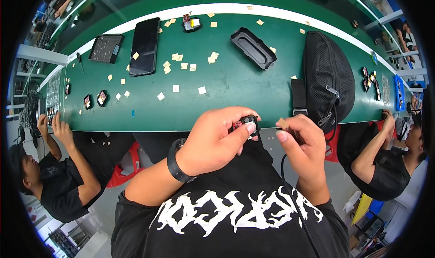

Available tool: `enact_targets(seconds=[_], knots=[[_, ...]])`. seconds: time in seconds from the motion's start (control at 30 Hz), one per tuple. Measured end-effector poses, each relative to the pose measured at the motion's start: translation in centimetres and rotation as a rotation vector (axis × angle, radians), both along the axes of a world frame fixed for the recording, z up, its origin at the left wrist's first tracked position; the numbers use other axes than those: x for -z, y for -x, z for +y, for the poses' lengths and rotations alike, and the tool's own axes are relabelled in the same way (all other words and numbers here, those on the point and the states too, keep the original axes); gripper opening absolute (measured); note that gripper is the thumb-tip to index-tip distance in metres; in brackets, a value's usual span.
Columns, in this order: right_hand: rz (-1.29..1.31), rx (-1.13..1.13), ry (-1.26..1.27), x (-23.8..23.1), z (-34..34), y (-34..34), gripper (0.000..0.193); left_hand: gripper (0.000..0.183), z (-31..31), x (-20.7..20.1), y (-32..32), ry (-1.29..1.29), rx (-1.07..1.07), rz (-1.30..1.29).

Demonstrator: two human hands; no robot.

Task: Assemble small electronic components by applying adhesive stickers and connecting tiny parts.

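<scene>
My left hand (pixel 210 142), with a black band on its wrist, is closed around a small electronic device in a black casing (pixel 252 120). Part of a red circuit board shows in it beside my thumb; the rest is covered by my fingers. To the right, my right hand (pixel 304 139) pinches a small tan square (pixel 283 123) between thumb and fingers. A short gap separates it from the device. Both hands are in front of the green table's (pixel 217 99) near edge.
Many small pale squares (pixel 176 88) lie scattered over the table. Farther off are a black phone (pixel 145 49), a shallow box (pixel 106 48), a black tray (pixel 253 48) and another open device (pixel 192 24). A black bag (pixel 328 72) stands right. Co-workers sit on both sides.
</scene>
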State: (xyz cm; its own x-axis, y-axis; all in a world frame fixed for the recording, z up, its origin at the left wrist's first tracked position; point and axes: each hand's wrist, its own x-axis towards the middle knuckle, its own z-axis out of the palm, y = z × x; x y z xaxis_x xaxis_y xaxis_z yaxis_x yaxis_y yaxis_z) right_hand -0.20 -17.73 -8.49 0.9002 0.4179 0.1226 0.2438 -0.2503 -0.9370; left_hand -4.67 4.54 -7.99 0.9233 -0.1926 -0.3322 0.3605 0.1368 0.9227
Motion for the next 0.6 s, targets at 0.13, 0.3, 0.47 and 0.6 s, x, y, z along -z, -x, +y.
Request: enact_targets(seconds=[0.13,0.3,0.47,0.6], knots=[[-0.262,-0.091,0.149,-0.3,-0.6,-0.2,0.021,0.022,0.4,0.0,-0.1,-0.071,0.005,-0.083],[-0.329,-0.155,0.185,-0.4,-1.0,-0.5,0.036,0.023,0.6,-0.2,0.1,-0.024,0.021,-0.031],[-0.383,-0.197,0.279,-1.3,-0.1,-0.2,0.023,0.025,1.1,-1.3,-0.3,-0.042,0.092,0.005],[-0.424,-0.214,0.268,-1.9,-0.8,-0.3,0.026,0.044,1.3,-0.8,0.1,-0.011,0.124,-0.012]])
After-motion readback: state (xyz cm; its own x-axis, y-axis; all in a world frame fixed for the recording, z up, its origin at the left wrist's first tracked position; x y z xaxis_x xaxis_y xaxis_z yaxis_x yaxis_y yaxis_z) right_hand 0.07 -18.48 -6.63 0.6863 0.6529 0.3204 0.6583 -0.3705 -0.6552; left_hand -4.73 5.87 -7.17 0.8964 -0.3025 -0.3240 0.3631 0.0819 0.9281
